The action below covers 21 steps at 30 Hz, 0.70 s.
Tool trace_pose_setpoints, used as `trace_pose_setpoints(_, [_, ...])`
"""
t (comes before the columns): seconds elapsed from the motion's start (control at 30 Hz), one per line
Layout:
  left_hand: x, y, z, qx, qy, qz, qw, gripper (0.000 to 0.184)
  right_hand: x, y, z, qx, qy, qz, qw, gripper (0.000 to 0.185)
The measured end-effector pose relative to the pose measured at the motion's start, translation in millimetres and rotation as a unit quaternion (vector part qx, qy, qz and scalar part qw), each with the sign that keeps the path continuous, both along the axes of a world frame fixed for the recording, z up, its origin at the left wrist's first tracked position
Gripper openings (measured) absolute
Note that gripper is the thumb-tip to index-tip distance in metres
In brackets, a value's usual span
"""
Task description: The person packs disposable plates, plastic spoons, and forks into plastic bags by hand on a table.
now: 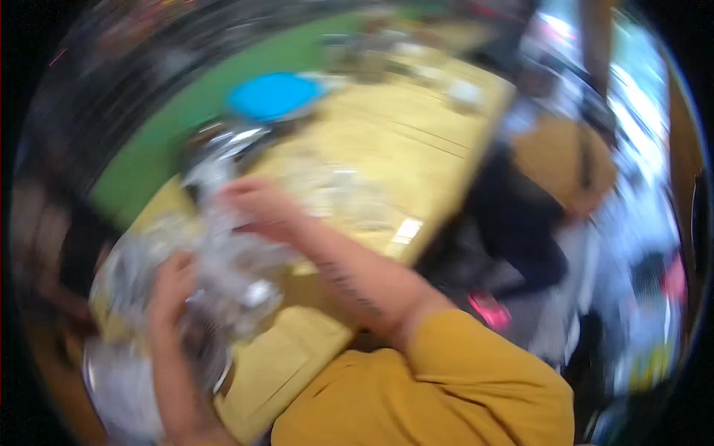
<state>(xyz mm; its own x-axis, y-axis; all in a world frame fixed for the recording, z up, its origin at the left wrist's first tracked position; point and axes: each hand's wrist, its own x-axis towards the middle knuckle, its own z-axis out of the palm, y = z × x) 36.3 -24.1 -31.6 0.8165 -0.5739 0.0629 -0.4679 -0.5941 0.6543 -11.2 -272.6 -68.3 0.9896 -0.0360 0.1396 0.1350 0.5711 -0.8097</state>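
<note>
Relative to the yellow table [387, 119]: the right hand [260, 208] and left hand [176, 282], apart, flank clear plastic bags [238, 260] at its near end; blur hides whether either grips them. A blue lid [274, 97] lies along its left edge.

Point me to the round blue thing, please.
In the head view, the round blue thing is upper left of centre, where the yellow table meets the green strip, beyond the person's right hand.
</note>
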Motion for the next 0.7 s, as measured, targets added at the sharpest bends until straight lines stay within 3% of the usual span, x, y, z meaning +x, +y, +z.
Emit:
trace_pose_setpoints(0.03, [5.4, 2.0, -12.7, 0.012, -0.045, -0.047, 0.998, 0.022, -3.0, -2.8, 3.3, -0.011, 0.012, 0.023, 1.0, 0.029])
trace_pose_setpoints(0.07, [12.3, 2.0, -25.9, -0.049, 0.007, -0.054, 0.997, 0.024, -10.6, -1.9, 8.3, -0.014, 0.025, 0.006, 1.0, 0.025])
trace_pose_setpoints(0.17, [-14.6, 6.8, 13.4, 0.014, -0.199, 0.018, 0.98, 0.038, -5.1, 0.7, 4.2, 0.011, 0.045, 0.021, 0.999, 0.02])
trace_pose_setpoints(0.2, [-19.2, 10.9, 25.3, 0.009, -0.251, 0.033, 0.967, 0.033, -9.8, 9.0, 16.1, 0.02, 0.082, 0.007, 0.996, 0.019])
trace_pose_setpoints(0.37, [-62.8, 1.5, 84.9, -0.075, -0.098, 0.051, 0.991, 0.033, -16.7, 39.9, 14.6, -0.055, -0.006, 0.092, 0.994, 0.024])
trace_pose_setpoints(0.47, [-81.2, -8.2, 78.4, -0.09, -0.084, -0.003, 0.992, 0.037, -43.0, 71.4, 39.2, 0.041, 0.047, 0.182, 0.981, 0.032])
trace_pose_setpoints(0.5, [-84.1, -9.9, 75.8, -0.103, -0.08, -0.016, 0.991, 0.037, -43.3, 68.0, 33.0, 0.061, 0.011, 0.262, 0.963, 0.043])
trace_pose_setpoints(0.57, [-84.4, -14.0, 70.6, -0.093, -0.096, -0.023, 0.991, 0.034, -45.9, 67.7, 20.7, 0.103, 0.038, 0.245, 0.963, 0.048])
trace_pose_setpoints(0.7, [-80.8, -17.4, 55.2, -0.238, -0.017, 0.0, 0.971, 0.027, -48.2, 67.5, 31.9, 0.088, 0.005, 0.212, 0.973, 0.054])
